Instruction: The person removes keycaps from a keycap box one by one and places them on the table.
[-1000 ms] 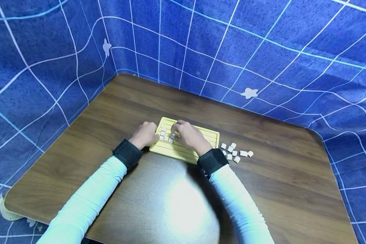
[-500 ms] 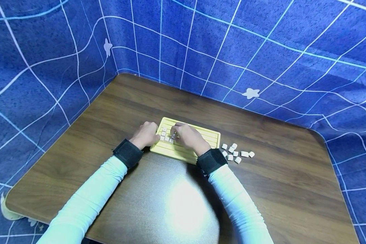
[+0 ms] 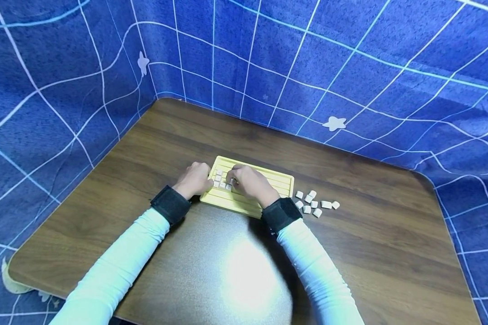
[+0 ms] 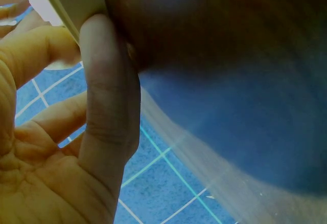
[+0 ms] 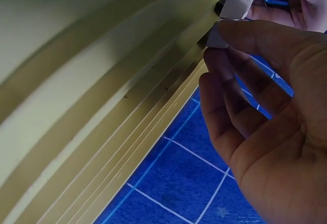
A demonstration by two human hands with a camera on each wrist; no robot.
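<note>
A pale yellow ridged tray (image 3: 279, 180) lies on the table. My left hand (image 3: 194, 179) grips its left end; in the left wrist view the thumb and index finger pinch the tray's edge (image 4: 84, 1). Several small white lettered tiles (image 3: 222, 184) sit in the rows at that end. Over them reaches my right hand (image 3: 252, 181), pinching one white tile (image 5: 216, 37) between thumb and fingertip, down against a row. Another white tile (image 5: 239, 1) stands just beyond it in the right wrist view. The letter on the pinched tile is hidden.
Several loose white tiles (image 3: 307, 209) lie scattered on the brown wooden table (image 3: 366, 234) to the right of the tray. A blue cloth (image 3: 244, 58) with white lines hangs behind and beside the table. Glare marks the near tabletop.
My right hand stays over the same tiles, with only slight shifts of its fingers. The left hand and tray hold their places.
</note>
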